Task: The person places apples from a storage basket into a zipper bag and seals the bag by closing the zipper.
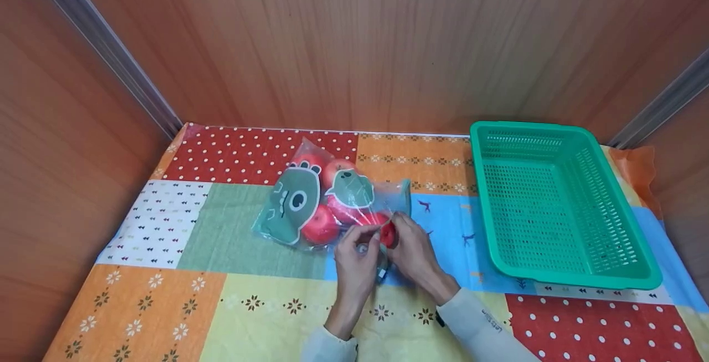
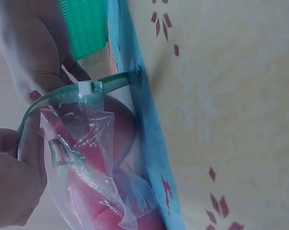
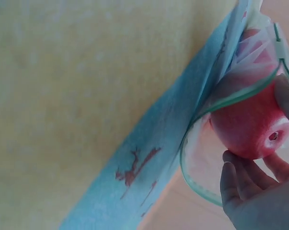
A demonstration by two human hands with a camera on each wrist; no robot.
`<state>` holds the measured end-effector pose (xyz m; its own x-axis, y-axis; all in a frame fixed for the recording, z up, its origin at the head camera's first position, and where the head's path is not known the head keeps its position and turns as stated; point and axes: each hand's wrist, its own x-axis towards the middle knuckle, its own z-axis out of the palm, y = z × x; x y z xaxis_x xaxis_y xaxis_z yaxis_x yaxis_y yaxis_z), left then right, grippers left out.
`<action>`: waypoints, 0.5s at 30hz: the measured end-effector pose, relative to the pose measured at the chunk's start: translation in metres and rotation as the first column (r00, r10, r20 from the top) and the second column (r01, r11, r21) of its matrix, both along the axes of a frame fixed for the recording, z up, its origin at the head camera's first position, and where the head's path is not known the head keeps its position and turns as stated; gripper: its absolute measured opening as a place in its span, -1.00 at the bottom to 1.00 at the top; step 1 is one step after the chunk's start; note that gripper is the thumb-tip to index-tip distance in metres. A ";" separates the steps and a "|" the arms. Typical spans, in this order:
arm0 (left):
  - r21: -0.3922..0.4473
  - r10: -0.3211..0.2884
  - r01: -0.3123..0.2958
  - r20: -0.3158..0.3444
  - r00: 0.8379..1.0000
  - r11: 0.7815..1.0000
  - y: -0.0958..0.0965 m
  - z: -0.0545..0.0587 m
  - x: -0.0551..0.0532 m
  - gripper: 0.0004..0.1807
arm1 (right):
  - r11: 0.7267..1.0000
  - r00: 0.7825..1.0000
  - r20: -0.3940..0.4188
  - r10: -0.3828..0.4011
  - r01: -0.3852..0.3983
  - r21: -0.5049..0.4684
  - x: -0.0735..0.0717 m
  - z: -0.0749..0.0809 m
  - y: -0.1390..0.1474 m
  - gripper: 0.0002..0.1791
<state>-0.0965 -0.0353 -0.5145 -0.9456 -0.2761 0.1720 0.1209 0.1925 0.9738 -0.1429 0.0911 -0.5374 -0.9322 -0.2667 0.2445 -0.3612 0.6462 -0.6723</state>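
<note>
A clear zip bag (image 1: 288, 204) with green cartoon animal prints lies on the cloth, with several red apples (image 1: 320, 226) inside. My left hand (image 1: 357, 259) pinches the green-edged rim of its mouth between thumb and fingers. At that opening my right hand (image 1: 414, 251) grips a red apple (image 3: 249, 120), thumb on one side and fingers on the other. The mouth gapes around this apple, its green zip strip (image 3: 240, 98) curving past it. A pale slider (image 2: 85, 88) sits on the strip in the left wrist view.
To the right stands a green plastic basket (image 1: 486, 207) with perforated walls. A patchwork cloth (image 1: 266, 306) covers the table. Wood panels (image 1: 354, 46) rise behind and at both sides. Something orange (image 1: 637, 174) lies beyond the basket's right side.
</note>
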 end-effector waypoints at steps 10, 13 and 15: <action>0.029 0.013 -0.012 -0.043 0.999 0.999 -0.001 0.001 0.000 -0.79 | 0.999 0.999 0.029 0.035 -0.035 -0.012 -0.008 -0.001 -0.005 -0.39; 0.050 0.021 -0.019 -0.039 0.999 0.999 -0.003 0.000 0.000 -0.80 | 0.998 0.997 0.039 0.059 -0.060 0.013 -0.009 0.000 -0.005 -0.36; 0.059 0.024 -0.023 -0.030 0.999 0.998 -0.003 0.000 0.000 -0.80 | 0.997 0.996 0.053 0.067 -0.068 0.031 -0.009 0.001 -0.004 -0.32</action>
